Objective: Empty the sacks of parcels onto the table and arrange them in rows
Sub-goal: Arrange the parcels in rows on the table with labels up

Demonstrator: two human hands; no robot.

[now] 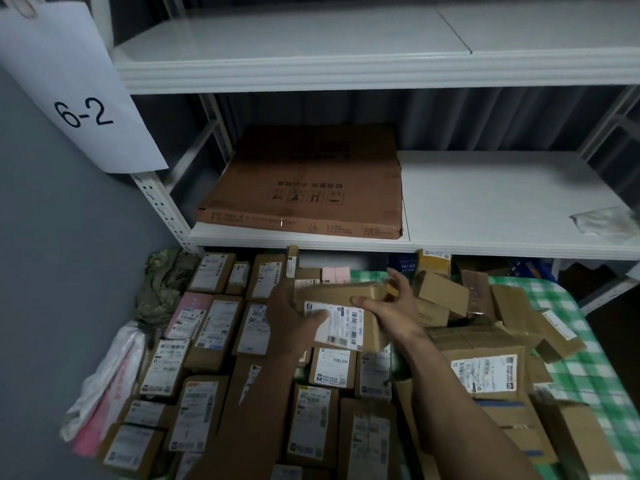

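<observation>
I hold a brown cardboard parcel (341, 317) with a white barcode label above the table. My left hand (292, 315) grips its left end, thumb lying on the label. My right hand (393, 306) holds its right side, thumb on top and fingers round the far edge. Below them, several labelled cardboard parcels (214, 327) lie in neat rows on the left part of the table. A loose heap of parcels (485, 341) sits on the right, over the green checked tablecloth (595, 368).
A white metal shelf (485, 199) runs above the table, carrying a large flat brown carton (304, 188). A crumpled camouflage sack (162, 285) and a white-pink plastic bag (110, 375) lie at the table's left edge. A "6-2" paper sign (83, 112) hangs upper left.
</observation>
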